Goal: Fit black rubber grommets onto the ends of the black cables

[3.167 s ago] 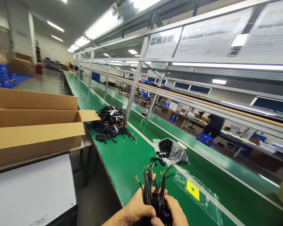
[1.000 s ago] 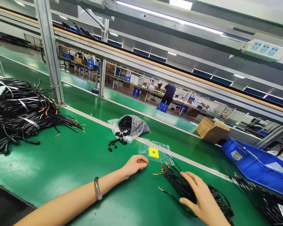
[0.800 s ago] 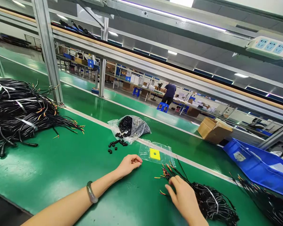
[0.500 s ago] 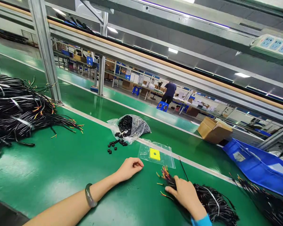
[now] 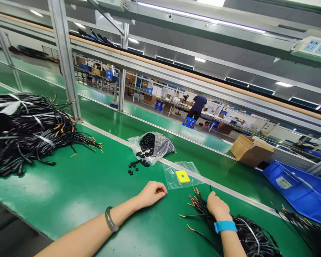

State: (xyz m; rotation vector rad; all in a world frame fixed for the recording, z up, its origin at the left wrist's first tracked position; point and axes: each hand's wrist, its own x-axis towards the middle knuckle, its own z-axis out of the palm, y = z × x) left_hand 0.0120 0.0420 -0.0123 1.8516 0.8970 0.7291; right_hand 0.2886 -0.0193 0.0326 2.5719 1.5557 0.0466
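Observation:
My left hand (image 5: 152,193) rests on the green tabletop with its fingers loosely curled, and nothing shows in them. My right hand (image 5: 218,206), below a blue wristband, is closed over a thin black cable (image 5: 210,188); only a short end shows past the fingers. Beside and under that hand lies a bundle of black cables (image 5: 202,205) with stripped red, yellow and orange wire ends. The bundle's coiled part (image 5: 254,232), tied with a white band, lies right of the wrist. Between the hands, farther back, a yellow square piece with a hole (image 5: 182,176) lies on a clear plastic bag (image 5: 173,182).
A clear bag (image 5: 164,146) spills small black parts (image 5: 133,164) onto the table. A large pile of black cables (image 5: 29,128) lies at left. At right are a blue bin (image 5: 296,189), a cardboard box (image 5: 251,150) and more cables (image 5: 310,225). A metal post (image 5: 65,64) rises at left.
My right hand has moved off the bundle's wire ends toward the back and closed over the thin cable. My left hand stays in place, its fingers curled tighter. The view has shifted slightly.

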